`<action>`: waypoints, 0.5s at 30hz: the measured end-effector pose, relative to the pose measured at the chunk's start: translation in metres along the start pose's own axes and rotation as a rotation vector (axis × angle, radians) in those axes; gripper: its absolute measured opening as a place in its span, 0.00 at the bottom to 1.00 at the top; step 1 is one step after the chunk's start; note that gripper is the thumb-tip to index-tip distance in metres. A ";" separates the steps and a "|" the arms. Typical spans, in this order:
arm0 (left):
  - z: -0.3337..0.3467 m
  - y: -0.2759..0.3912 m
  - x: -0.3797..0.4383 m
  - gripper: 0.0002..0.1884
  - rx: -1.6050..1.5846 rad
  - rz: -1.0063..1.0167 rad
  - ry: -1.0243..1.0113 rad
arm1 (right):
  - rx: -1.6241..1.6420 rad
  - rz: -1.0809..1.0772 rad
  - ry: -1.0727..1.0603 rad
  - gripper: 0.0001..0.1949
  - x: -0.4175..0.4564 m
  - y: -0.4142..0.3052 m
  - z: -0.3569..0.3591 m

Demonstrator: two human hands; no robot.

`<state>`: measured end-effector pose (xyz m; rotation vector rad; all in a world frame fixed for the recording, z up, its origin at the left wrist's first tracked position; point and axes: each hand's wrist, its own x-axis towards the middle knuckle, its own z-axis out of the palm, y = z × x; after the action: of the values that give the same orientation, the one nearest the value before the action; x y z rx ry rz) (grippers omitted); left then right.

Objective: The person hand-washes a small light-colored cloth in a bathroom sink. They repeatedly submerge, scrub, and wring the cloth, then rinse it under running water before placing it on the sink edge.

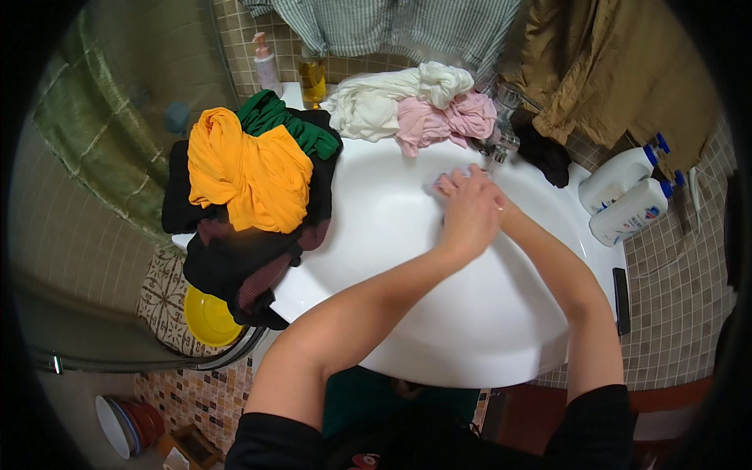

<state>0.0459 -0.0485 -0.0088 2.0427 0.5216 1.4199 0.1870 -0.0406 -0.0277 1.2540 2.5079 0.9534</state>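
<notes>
My left hand lies across my right hand inside the white washbasin, just below the chrome faucet. The two hands touch, and the fingers are blurred. A small pale patch shows at the fingertips; whether it is cloth, foam or water I cannot tell. Most of my right palm is hidden. On the basin's back rim lie a bunched white garment and a pink one. A yellow garment, a green one and black clothes are heaped on the left side.
Two white pump bottles lean on the right rim, near dark cloth. A lotion bottle and a bottle of amber liquid stand behind. A striped shirt and brown garment hang above. Below left is a yellow basin.
</notes>
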 end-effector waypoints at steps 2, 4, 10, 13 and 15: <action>-0.015 0.011 0.001 0.09 -0.016 0.102 0.048 | -0.167 -0.134 0.049 0.23 0.060 -0.015 -0.016; -0.018 0.027 0.003 0.10 -0.025 0.153 0.049 | -0.271 -0.262 0.149 0.23 0.091 -0.016 -0.026; -0.027 0.029 0.009 0.11 0.030 0.186 0.156 | -0.187 -0.366 0.409 0.20 0.138 -0.025 -0.032; -0.026 0.027 0.006 0.09 0.023 0.147 0.097 | -0.120 -0.306 0.351 0.22 0.125 -0.024 -0.023; -0.024 0.021 0.007 0.08 0.022 0.141 0.064 | -0.171 -0.294 0.188 0.23 0.088 -0.007 -0.013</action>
<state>0.0254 -0.0546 0.0162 2.0919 0.4286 1.5723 0.1214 0.0182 -0.0119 0.7508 2.5848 1.2246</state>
